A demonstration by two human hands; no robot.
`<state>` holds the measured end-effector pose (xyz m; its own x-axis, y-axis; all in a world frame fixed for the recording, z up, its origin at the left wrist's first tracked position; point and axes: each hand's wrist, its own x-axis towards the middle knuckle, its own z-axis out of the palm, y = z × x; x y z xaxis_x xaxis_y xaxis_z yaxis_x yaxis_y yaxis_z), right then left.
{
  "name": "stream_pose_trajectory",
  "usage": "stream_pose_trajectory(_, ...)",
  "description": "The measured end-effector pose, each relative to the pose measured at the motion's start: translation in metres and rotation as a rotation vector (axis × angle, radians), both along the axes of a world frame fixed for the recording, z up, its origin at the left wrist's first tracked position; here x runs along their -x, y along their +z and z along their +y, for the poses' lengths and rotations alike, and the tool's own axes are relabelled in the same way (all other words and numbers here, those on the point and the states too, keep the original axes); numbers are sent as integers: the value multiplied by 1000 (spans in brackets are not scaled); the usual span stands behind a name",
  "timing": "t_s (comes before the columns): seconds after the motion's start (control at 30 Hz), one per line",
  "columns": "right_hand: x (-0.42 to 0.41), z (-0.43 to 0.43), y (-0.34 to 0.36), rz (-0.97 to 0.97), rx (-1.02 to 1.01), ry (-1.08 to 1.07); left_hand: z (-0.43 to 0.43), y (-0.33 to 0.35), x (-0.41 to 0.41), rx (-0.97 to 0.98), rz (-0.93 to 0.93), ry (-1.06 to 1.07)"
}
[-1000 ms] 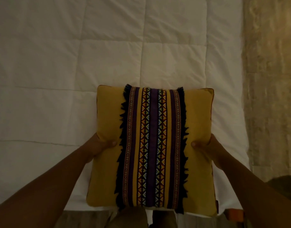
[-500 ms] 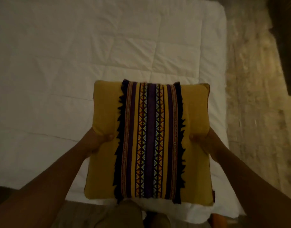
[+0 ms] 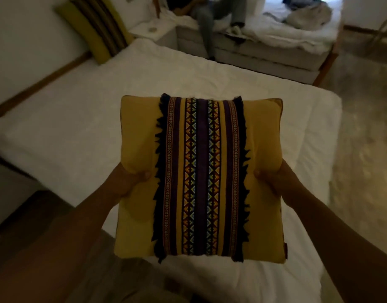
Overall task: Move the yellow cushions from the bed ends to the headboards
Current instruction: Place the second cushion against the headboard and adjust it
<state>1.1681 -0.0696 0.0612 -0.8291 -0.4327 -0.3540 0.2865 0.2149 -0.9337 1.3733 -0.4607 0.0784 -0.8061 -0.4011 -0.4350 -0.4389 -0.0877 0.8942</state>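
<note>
I hold a square yellow cushion (image 3: 262, 132) with a purple patterned, fringed centre band flat in front of me, above the foot end of a white bed (image 3: 100, 119). My left hand (image 3: 127, 180) grips its left edge, thumb on top. My right hand (image 3: 275, 178) grips its right edge the same way. A second yellow striped cushion (image 3: 94, 25) leans upright against the white headboard wall at the far left.
A second bed (image 3: 275, 47) with rumpled white bedding and clothes stands at the back right; a person's legs (image 3: 210, 20) rest on it. A white nightstand (image 3: 153, 31) sits between the beds. Speckled floor (image 3: 363, 127) runs along the right.
The cushion has been lifted off the bed end and my view has swung up and left, bringing the headboard cushion, the nightstand and the second bed into sight.
</note>
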Motion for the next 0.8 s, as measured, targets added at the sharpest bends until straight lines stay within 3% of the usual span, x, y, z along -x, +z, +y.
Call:
stream_pose_trajectory(0.17, -25, -102, 15, 21, 31, 180, -56, 16, -100, 69, 20, 213)
stream_pose_trajectory(0.4, -137, -301, 34, 132, 31, 506, -153, 16, -310, 33, -60, 574)
stream_pose_trajectory(0.8, -344, -552, 79, 158, 95, 846, -239, 50, -571, 61, 113, 981)
